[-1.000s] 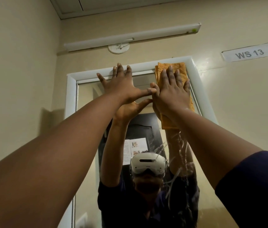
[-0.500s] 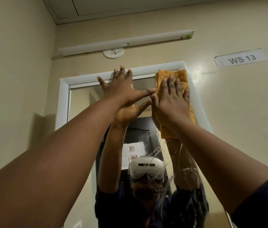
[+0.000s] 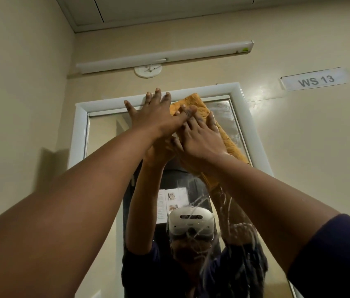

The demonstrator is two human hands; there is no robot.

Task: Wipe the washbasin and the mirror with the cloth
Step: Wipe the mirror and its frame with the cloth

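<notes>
Mirror-wiping stage, seen from the head camera. The right hand (image 3: 202,139) lies flat, fingers (image 3: 210,121) straight, pressing the orange cloth (image 3: 230,145) against the glass near the top right corner of the mirror (image 3: 103,134), just under the white frame (image 3: 79,134). The left hand (image 3: 159,117) is spread flat beside it at the top edge, fingers released and grasping nothing; its thumb overlaps the right hand's fingertips. Wet streaks (image 3: 223,203) run down the glass below the cloth, and a smeared patch shows at the top right corner, suggesting that this side is being worked while the lower glass has yet to be wiped dry. The left part of the mirror shows no streaks. The washbasin is out of view, so its condition cannot be told. A label reading "WS 13" (image 3: 316,79) is fixed to the wall at right.
</notes>
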